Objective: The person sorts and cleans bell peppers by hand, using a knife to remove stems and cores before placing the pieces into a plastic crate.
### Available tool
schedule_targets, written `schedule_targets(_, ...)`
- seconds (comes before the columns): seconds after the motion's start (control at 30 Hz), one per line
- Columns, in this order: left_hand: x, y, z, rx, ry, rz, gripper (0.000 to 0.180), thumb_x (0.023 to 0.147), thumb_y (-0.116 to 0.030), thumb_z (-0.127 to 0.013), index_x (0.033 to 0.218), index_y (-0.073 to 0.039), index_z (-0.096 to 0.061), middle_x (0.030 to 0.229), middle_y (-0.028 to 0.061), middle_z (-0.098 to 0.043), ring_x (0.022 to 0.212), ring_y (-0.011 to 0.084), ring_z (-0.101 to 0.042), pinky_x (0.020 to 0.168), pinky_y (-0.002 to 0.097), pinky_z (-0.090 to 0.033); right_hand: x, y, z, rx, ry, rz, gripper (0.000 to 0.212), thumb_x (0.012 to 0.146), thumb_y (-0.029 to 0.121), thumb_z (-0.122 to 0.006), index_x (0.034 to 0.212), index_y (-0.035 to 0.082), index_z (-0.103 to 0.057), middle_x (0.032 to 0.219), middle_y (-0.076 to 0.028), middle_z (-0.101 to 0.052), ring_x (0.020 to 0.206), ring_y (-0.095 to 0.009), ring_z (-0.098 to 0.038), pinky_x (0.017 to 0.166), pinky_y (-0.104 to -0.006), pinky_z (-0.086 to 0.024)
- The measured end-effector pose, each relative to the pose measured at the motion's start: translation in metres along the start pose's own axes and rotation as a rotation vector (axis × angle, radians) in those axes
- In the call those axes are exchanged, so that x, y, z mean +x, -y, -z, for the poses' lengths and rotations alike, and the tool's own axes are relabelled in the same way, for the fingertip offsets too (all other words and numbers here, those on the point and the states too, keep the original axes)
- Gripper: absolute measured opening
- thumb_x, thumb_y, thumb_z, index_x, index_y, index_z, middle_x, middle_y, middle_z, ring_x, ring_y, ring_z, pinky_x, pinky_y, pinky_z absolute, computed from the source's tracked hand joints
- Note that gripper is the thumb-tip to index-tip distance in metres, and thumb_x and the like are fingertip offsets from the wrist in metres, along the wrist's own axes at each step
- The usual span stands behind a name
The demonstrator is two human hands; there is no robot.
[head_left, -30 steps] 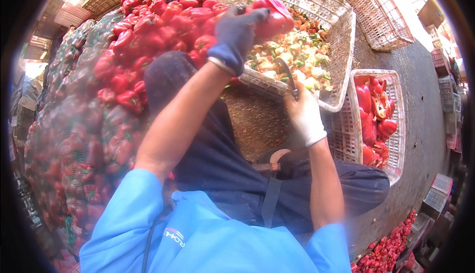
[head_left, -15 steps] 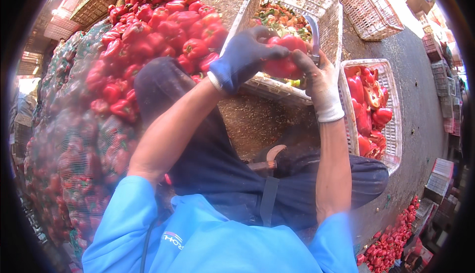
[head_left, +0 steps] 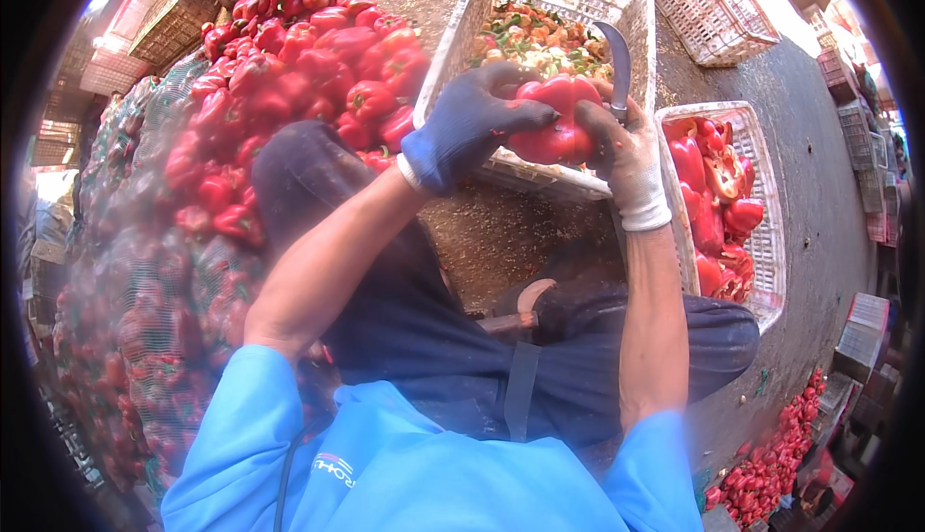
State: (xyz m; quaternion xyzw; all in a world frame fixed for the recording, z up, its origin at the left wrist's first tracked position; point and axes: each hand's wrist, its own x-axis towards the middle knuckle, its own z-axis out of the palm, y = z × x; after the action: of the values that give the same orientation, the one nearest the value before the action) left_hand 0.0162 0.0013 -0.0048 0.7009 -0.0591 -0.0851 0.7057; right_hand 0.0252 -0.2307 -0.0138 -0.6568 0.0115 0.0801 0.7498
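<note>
A red bell pepper (head_left: 551, 142) is held in front of me at the near rim of a white crate (head_left: 445, 55). My left hand (head_left: 453, 132), in a blue glove, is closed around its left side with the thumb on top. My right hand (head_left: 631, 171), in a white glove with darkened fingers, grips a knife (head_left: 617, 60) whose curved blade points up and away. Its thumb and fingers also touch the pepper's right side. The crate beneath contains orange, green and pale pepper scraps (head_left: 549, 40).
A heap of whole red peppers (head_left: 328, 50) lies at the left, near filled mesh sacks (head_left: 159, 310). To the right, another white crate (head_left: 771, 233) contains cut peppers (head_left: 708, 219). A tilted crate (head_left: 708, 7) stands farther back. A second curved blade (head_left: 533, 296) rests by my legs.
The pepper has been turned between my hands, and its lobed side now shows more fully. Both hands remain on it, and the knife stays in my right hand.
</note>
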Motion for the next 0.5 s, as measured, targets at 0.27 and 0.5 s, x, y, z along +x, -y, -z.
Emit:
schedule_targets(0.27,-0.009,-0.015,-0.013,-0.213,0.070,-0.043,0.059,0.089,-0.021,-0.087,0.137,0.004,-0.065,0.123,0.0113,-0.074,0.110,0.0171,-0.070,0.099,0.0335,-0.058,0.001,-0.030,0.027,0.328,0.219,0.261,0.037,0.103,0.021,-0.070,0.134,0.000,-0.065,0.127,-0.009,-0.072,0.118,-0.019,-0.069,0.104,-0.0345,-0.055)
schedule_targets(0.5,-0.023,-0.022,-0.025,-0.138,0.182,-0.206,0.060,0.090,-0.012,-0.087,0.141,0.001,-0.060,0.130,0.0096,-0.071,0.120,0.0174,-0.067,0.109,0.0374,-0.055,-0.001,-0.030,0.008,-0.435,0.171,0.557,0.018,0.096,0.026,-0.069,0.112,0.018,-0.073,0.107,-0.005,-0.072,0.102,-0.023,-0.071,0.093,-0.0391,-0.050)
